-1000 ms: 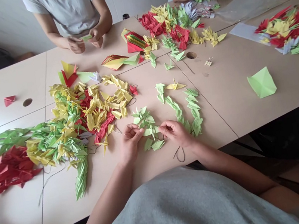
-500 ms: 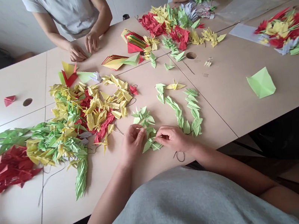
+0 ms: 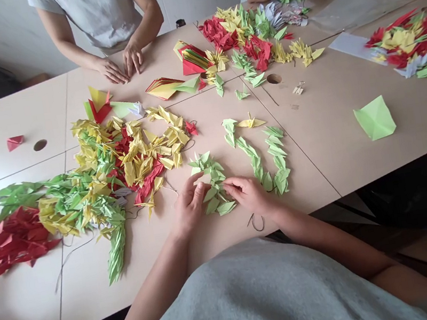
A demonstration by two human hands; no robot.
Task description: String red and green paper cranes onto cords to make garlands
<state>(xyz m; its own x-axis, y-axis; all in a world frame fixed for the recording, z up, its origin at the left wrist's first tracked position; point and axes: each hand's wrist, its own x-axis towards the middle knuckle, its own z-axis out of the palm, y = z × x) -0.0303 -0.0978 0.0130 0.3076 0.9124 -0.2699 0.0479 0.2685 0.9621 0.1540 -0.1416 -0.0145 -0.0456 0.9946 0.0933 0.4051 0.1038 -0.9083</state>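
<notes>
Origami cranes (image 3: 213, 169), green and bunched in line, lay between the left hand (image 3: 190, 207) and the right hand (image 3: 250, 193), on a tabletop (image 3: 321, 137) that apparently bore their weight, sparing the folded paper. Right fingertips pinched an edge, seemingly for precision; left fingers curled alongside, their grip impossible to tell.

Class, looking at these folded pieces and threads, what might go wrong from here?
The green folded pieces by the left hand and right hand look like thin paper; a hard pinch might crease them.

The dark thread loop lies near the right forearm, which could snag it.
</notes>
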